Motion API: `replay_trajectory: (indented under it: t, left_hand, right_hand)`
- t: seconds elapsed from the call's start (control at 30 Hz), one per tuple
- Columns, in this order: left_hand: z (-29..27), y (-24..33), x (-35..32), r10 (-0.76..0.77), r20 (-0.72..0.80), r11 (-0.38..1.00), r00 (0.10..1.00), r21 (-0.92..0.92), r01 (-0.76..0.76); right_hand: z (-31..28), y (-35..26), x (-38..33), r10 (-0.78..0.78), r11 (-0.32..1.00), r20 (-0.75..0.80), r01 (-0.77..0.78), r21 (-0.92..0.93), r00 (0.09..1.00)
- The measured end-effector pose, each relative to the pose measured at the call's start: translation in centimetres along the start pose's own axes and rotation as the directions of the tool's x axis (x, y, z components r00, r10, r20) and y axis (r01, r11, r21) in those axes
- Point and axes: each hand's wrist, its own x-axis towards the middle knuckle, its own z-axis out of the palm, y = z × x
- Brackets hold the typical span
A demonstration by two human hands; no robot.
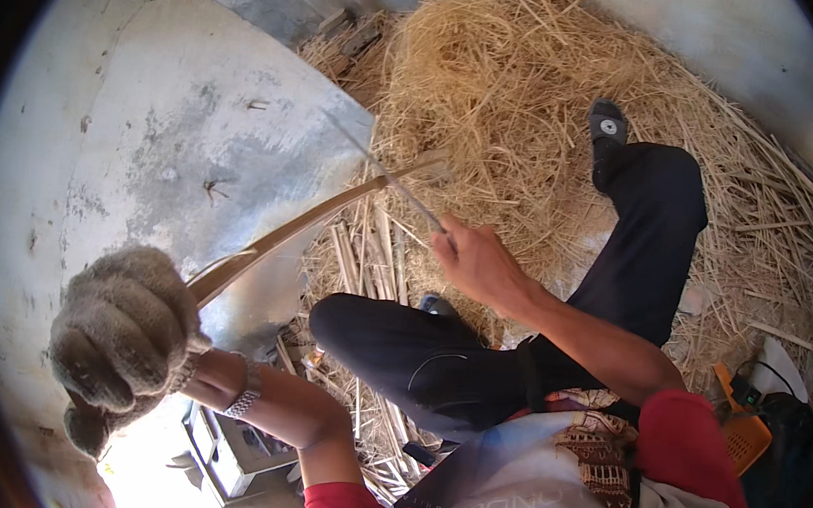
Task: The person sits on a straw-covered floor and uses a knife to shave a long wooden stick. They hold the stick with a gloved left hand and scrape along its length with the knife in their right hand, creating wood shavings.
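A thick grey-brown work glove covers my left hand (128, 328), whose fingers are wrapped round the near end of a long split bamboo strip (289, 233). From that fist the strip slants up and away to the right, its far end over the straw. A thin curl (224, 264) stands off the strip close to the glove. Bare and closed, my right hand (482, 265) grips a knife with a long, narrow blade (389, 178). The blade crosses the strip near its far end; whether it touches cannot be made out. The handle is hidden in my fist.
Straw-like shavings (505, 90) lie heaped on the floor ahead. Split bamboo pieces (368, 251) lie beside my bent knee. A stained pale wall (188, 113) rises at the left. An orange plastic object (745, 438) stands at the right, a box-like wooden item (237, 460) at lower left.
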Motion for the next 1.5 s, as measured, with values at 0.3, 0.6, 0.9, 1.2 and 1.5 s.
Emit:
replay_trajectory:
  t: [0.3,0.6,0.9,1.2,1.5]
  left_hand:
    - [-1.2,0.2,1.1,-0.01,0.136,1.0,0.991,0.006,0.01]
    - [-2.8,0.7,0.2,0.025,0.337,1.0,0.941,0.005,-0.028]
    - [-3.0,-0.2,1.4,0.053,0.44,0.984,0.896,-0.176,0.028]
    - [-1.7,-0.7,3.2,0.089,0.525,0.959,0.846,-0.276,0.071]
    - [-1.4,-2.0,2.9,0.175,0.598,0.923,0.782,-0.377,0.081]
  right_hand:
    - [0.0,-0.5,0.8,-0.063,0.997,-0.004,0.063,-0.04,0.998]
    - [1.5,1.1,0.3,-0.153,0.983,-0.031,0.149,-0.106,0.988]
    - [0.4,-1.6,-0.2,-0.339,0.936,-0.083,0.328,-0.126,0.937]
    - [0.2,5.9,3.5,0.161,0.971,0.076,-0.143,-0.193,0.984]
    - [1.6,1.4,1.3,-0.205,0.968,-0.072,0.192,-0.16,0.976]
